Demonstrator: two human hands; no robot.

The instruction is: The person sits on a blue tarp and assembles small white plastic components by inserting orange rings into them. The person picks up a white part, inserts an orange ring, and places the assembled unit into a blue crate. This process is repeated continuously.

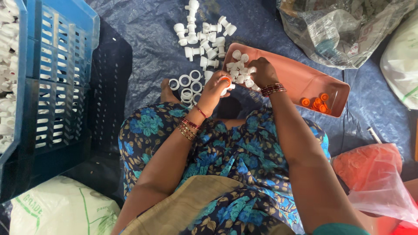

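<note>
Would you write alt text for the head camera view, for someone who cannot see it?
Seen from above, a seated person's left hand holds a small white part with an orange ring, while the right hand reaches into white parts in an orange tray. White rings and fittings lie on a blue tarp beside a blue crate.
</note>
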